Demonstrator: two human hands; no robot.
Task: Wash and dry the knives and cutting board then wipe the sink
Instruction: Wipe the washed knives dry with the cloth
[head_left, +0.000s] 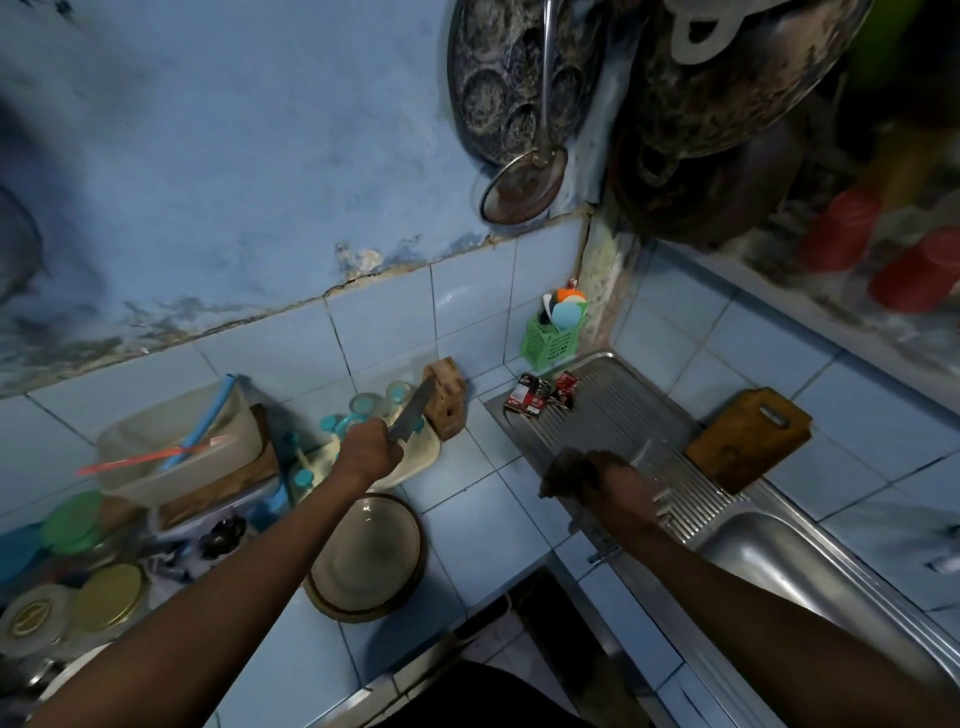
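Steel knife (413, 413) in left hand (370, 453)

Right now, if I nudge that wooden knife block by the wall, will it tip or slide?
The knife block looks like solid wood, so it is probably stiff and fairly heavy for its size. It stands tall on a narrow base on glossy tiles, so a high push may tip it and a low one slide it. The left hand holds a knife right beside it.

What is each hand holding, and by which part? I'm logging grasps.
The left hand grips a knife by its handle, blade toward the knife block. The right hand grips a bunched dark cloth.
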